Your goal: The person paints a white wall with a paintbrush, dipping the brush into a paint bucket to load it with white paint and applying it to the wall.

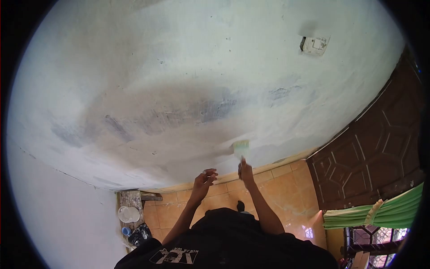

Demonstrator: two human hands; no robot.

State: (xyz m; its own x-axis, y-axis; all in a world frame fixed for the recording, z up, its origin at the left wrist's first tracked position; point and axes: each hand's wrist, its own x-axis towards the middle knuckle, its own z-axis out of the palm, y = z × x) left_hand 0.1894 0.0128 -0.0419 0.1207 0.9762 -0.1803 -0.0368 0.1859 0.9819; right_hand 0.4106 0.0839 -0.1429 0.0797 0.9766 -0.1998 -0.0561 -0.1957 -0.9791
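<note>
My right hand (245,173) grips the handle of a putty knife (241,148), with the thumb laid along it. The wide, pale green-yellow blade is slightly blurred and is up against the lower part of the wall (192,148). Dark grey scuffs and smeared patches mark the wall's surface around there. To the left, my left hand (204,181) is raised near the wall, its fingers loosely bent and apart, with whitish smudges on them. I see nothing held in it.
A spattered bench (130,197) at lower left carries a white tub (128,214), a blue cup (126,231) and a black bag (140,234). On the right are a dark wooden door (367,148) and a green curtain (394,210). A socket (315,45) sits high on the wall. Orange tiles (277,193) cover the floor.
</note>
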